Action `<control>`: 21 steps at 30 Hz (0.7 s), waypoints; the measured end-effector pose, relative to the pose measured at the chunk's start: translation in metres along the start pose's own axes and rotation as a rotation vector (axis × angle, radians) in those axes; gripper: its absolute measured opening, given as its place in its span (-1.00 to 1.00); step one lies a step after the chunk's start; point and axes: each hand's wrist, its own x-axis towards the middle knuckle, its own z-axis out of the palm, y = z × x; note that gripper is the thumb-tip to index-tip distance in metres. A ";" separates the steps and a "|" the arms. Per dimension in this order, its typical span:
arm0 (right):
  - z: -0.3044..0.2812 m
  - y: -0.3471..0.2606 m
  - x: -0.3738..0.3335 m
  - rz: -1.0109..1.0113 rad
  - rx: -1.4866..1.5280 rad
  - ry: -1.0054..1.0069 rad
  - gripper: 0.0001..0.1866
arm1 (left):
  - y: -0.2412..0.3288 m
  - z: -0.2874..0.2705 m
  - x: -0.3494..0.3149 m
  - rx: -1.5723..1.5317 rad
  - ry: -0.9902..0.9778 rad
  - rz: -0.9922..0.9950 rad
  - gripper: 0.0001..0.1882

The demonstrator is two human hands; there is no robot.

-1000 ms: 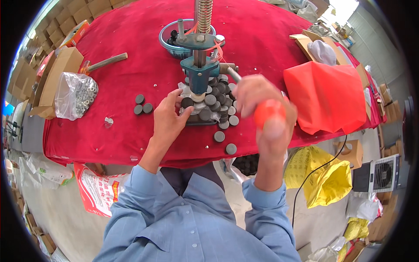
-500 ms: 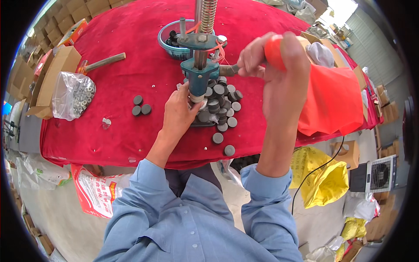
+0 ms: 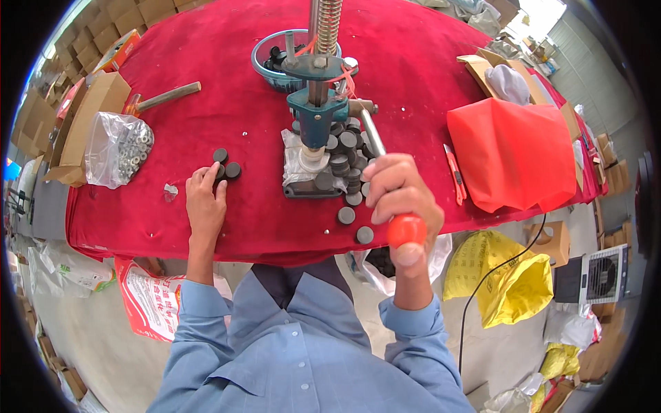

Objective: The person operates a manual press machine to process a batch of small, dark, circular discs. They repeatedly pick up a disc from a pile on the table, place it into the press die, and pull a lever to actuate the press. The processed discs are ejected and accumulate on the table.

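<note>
My left hand [image 3: 206, 204] reaches over the left part of the red cloth, fingers stretched and its fingertips at one of three dark round discs [image 3: 233, 170]. I cannot make out whether it grips that disc. My right hand [image 3: 406, 196] is wrapped around the metal lever [image 3: 372, 131] of a teal hand press [image 3: 317, 117], by its red ball knob [image 3: 406, 230]. Below the press head, a whitish round tip [image 3: 313, 155] stands over the plastic-covered base [image 3: 312, 188]. Many grey-black discs [image 3: 346, 215] are heaped right of the base, some stacked.
Behind the press stands a blue basket [image 3: 279, 81] of black pieces. At left lie a hammer [image 3: 169, 97], a clear bag of metal nuts or washers [image 3: 118, 151] and a cardboard box [image 3: 103, 103]. To the right are a red utility knife [image 3: 455, 176] and a red cloth bag [image 3: 511, 155].
My left hand has left the press base and moved left to the three discs. My right hand has swung the lever down toward me, uncovering the utility knife.
</note>
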 end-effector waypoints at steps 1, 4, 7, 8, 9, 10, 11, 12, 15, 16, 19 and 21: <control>-0.002 -0.001 0.007 0.009 0.007 -0.008 -0.44 | -0.002 0.002 -0.002 -0.055 0.003 0.000 -0.59; 0.000 -0.002 0.012 0.026 0.056 0.005 -0.44 | -0.006 0.006 -0.005 -0.127 0.044 0.026 -0.62; 0.008 0.009 -0.009 -0.025 0.067 0.057 -0.44 | -0.008 0.008 0.000 -0.210 0.064 -0.021 -0.64; 0.010 0.012 -0.026 -0.052 0.037 0.061 -0.43 | -0.007 0.006 0.000 -0.224 0.089 -0.043 -0.62; 0.013 0.012 -0.031 -0.078 0.009 0.063 -0.43 | -0.001 0.002 -0.003 -0.237 0.115 -0.068 -0.59; 0.011 0.014 -0.032 -0.072 -0.003 0.057 -0.43 | 0.005 -0.001 -0.004 -0.251 0.140 -0.092 -0.57; 0.007 0.014 -0.031 -0.066 -0.016 0.051 -0.43 | 0.014 0.000 -0.003 -0.320 0.110 -0.109 -0.53; 0.007 0.009 -0.031 -0.044 -0.028 0.052 -0.43 | 0.036 -0.006 -0.002 -0.385 0.062 -0.130 -0.48; -0.001 0.006 -0.002 -0.045 -0.013 -0.001 -0.44 | 0.082 0.008 0.014 -0.516 0.013 -0.050 -0.36; -0.003 0.002 0.010 -0.035 -0.006 -0.022 -0.44 | 0.093 0.014 0.017 -0.544 0.003 -0.007 -0.32; -0.004 -0.011 0.051 0.106 0.072 0.012 -0.46 | 0.122 0.031 0.026 -0.559 -0.080 0.021 -0.27; -0.009 -0.013 0.076 0.208 0.082 -0.002 -0.44 | 0.126 0.042 0.030 -0.554 -0.051 0.061 -0.24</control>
